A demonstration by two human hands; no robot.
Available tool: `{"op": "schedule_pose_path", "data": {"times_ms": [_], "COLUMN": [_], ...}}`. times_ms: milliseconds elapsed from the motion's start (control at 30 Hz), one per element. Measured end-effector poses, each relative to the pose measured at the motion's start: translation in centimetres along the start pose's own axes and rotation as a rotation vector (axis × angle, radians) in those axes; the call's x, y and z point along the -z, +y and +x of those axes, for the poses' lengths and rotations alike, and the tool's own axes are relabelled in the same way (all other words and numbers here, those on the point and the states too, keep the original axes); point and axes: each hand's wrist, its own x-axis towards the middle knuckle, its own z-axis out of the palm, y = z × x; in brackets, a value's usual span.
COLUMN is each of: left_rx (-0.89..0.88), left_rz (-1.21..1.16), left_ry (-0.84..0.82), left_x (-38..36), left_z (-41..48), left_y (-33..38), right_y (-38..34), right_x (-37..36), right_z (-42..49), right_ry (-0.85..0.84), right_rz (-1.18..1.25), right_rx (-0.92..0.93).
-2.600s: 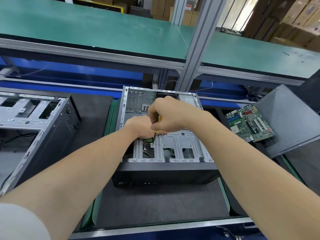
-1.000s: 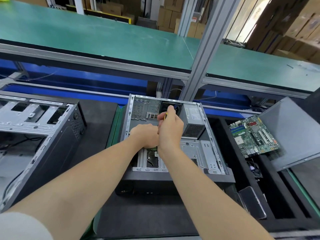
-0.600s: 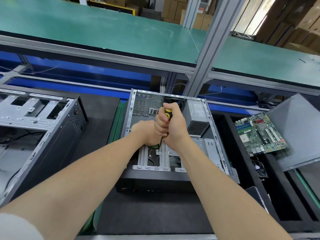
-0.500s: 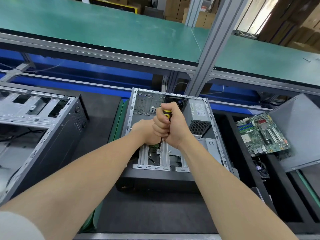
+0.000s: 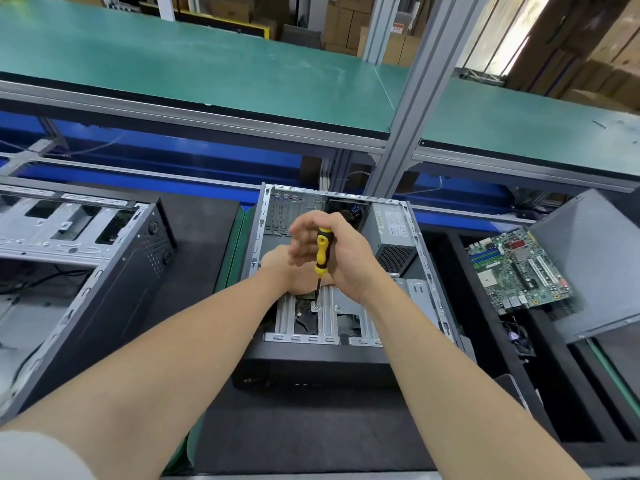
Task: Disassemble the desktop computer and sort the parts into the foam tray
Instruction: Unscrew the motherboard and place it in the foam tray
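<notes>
An open desktop case (image 5: 430, 271) lies on its side on the black mat, with a grey power supply (image 5: 393, 230) at its back right. My right hand (image 5: 349, 261) grips a yellow and black screwdriver (image 5: 322, 249), held almost upright. Its tip sits on a screw (image 5: 315, 306) in the silver drive cage (image 5: 346, 301). My left hand (image 5: 280, 268) rests on the cage right beside the shaft, its fingers hidden under my right hand. A green motherboard (image 5: 516, 268) lies in the black foam tray (image 5: 485, 344) on the right.
A second open case (image 5: 104, 271) stands to the left. A grey side panel (image 5: 595, 261) leans over the tray's far right, and a small fan (image 5: 516, 338) sits in a tray pocket. An aluminium post (image 5: 415, 109) and a green shelf rise behind the case.
My right hand has loosened and shifted its fingers round the screwdriver handle, so more of the yellow handle shows. The tip stays on the same screw and my left hand has not moved.
</notes>
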Motion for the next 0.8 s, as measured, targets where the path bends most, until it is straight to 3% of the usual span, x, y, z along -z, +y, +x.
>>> {"op": "schedule_pose_path", "data": {"times_ms": [133, 233, 300, 433, 533, 800], "left_rx": [0.028, 0.082, 0.127, 0.067, 0.074, 0.039], "left_rz": [-0.102, -0.109, -0.142, -0.112, -0.130, -0.067], "left_ry": [0.036, 0.019, 0.021, -0.003, 0.023, 0.053], "left_x": [0.3, 0.5, 0.6, 0.8, 0.5, 0.0], "left_z": [-0.4, -0.5, -0.6, -0.7, -0.5, 0.0], "left_y": [0.3, 0.7, 0.7, 0.7, 0.6, 0.1], "right_y": [-0.4, -0.2, 0.0, 0.9, 1.4, 1.1], "right_x": [-0.7, -2.3, -3.2, -3.8, -3.0, 1.1], "right_z": [-0.7, -1.0, -1.0, -0.5, -0.2, 0.8], "right_ry": [0.351, 0.602, 0.689, 0.763, 0.643, -0.019], "right_rz": [-0.119, 0.076, 0.180, 0.146, 0.224, 0.383], "right_rx": [0.011, -0.028, -0.058, -0.052, -0.006, -0.107]}}
